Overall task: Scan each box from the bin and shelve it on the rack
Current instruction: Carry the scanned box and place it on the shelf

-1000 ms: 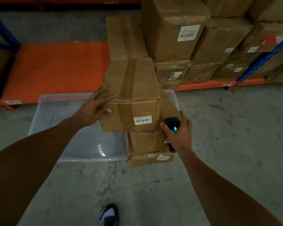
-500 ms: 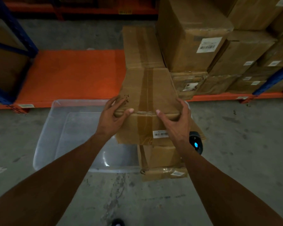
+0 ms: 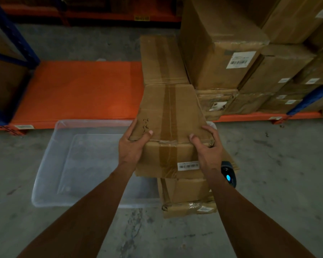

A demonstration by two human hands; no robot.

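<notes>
A long taped cardboard box (image 3: 171, 116) with a barcode label on its near end is held at the centre of the head view. My left hand (image 3: 131, 148) grips its near left corner. My right hand (image 3: 208, 149) grips its near right corner. A black scanner (image 3: 228, 176) with a blue light sits just right of my right wrist, on a box beneath. Two more boxes (image 3: 186, 198) stand stacked at the right end of the clear plastic bin (image 3: 50, 174). The orange rack shelf (image 3: 78, 92) lies beyond the bin.
Another long box (image 3: 160, 58) lies on the shelf right behind the held one. Large stacked boxes (image 3: 218, 47) fill the rack's right side. Blue uprights stand at the left (image 3: 13, 36) and right (image 3: 309, 97). Grey concrete floor surrounds the bin.
One second ago my right hand held the scanner at the label. It set the scanner down and took the box's right corner. Since half a second ago both hands stay on the box.
</notes>
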